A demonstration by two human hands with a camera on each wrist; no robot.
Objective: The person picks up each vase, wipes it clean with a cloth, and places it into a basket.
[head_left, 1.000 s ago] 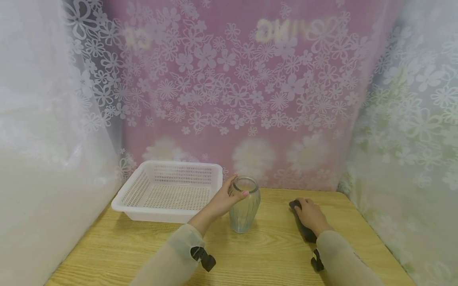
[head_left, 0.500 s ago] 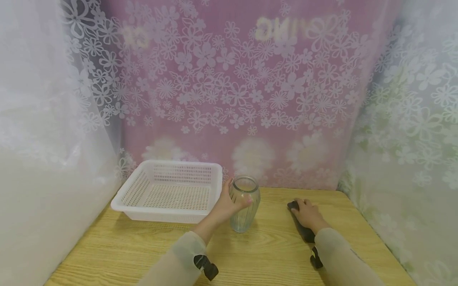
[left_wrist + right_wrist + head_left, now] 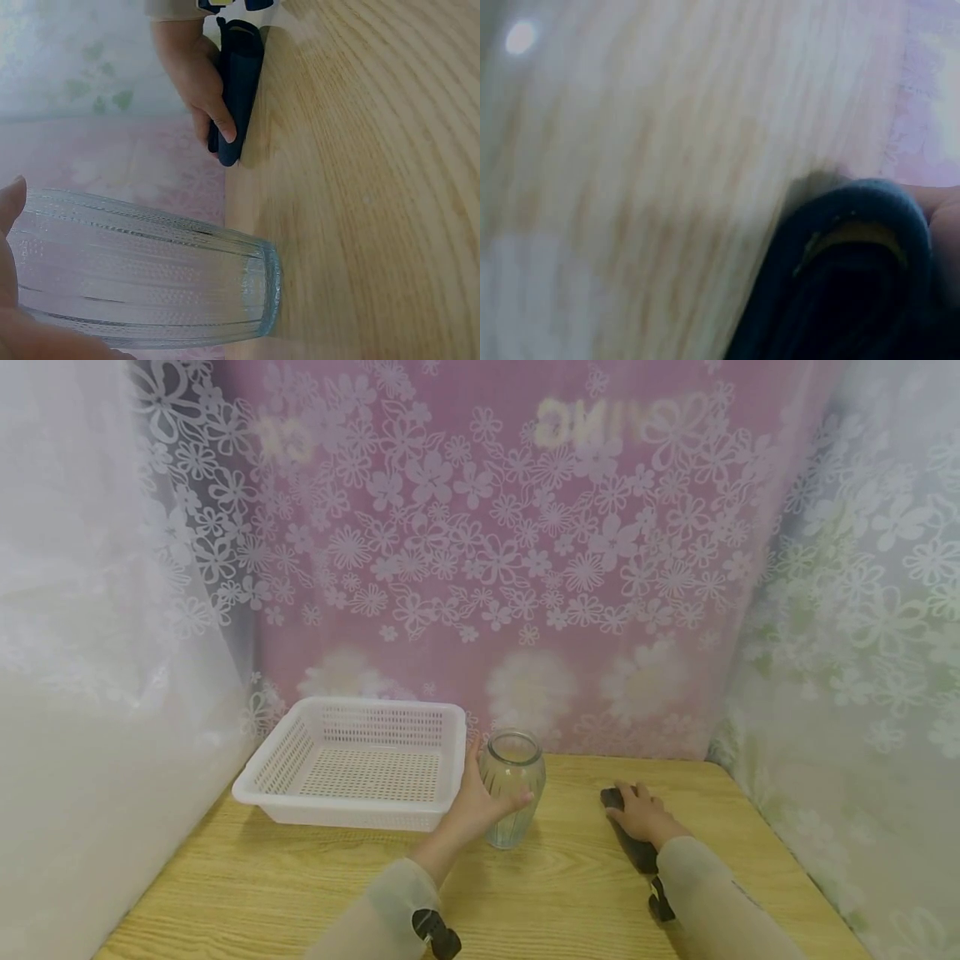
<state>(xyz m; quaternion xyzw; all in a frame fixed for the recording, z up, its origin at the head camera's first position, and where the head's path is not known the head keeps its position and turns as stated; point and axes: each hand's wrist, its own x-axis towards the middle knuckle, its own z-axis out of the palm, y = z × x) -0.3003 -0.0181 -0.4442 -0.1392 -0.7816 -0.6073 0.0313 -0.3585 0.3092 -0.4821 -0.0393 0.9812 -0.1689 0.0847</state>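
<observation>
A clear ribbed glass vase (image 3: 517, 772) stands upright on the wooden table, mouth upward. My left hand (image 3: 480, 802) holds it from the left, thumb across the near side and fingers behind, partly hidden. In the left wrist view the lower vase (image 3: 165, 270) and its base show against the tabletop. To the right, my right hand (image 3: 641, 814) grips the far end of a long dark roll, seemingly cloth (image 3: 633, 847), lying on the table. The left wrist view shows the thumb along one side of the roll (image 3: 244, 90). Its layered end (image 3: 855, 202) fills the right wrist view's lower corner.
A white perforated plastic basket (image 3: 337, 814) stands left of the vase, close to my left hand. Flower-patterned curtains (image 3: 525, 568) enclose the back and both sides of the table (image 3: 570, 893).
My left hand has slid down from the vase's rim to its body. My right hand and the dark roll have shifted slightly left. Vase and basket stay put.
</observation>
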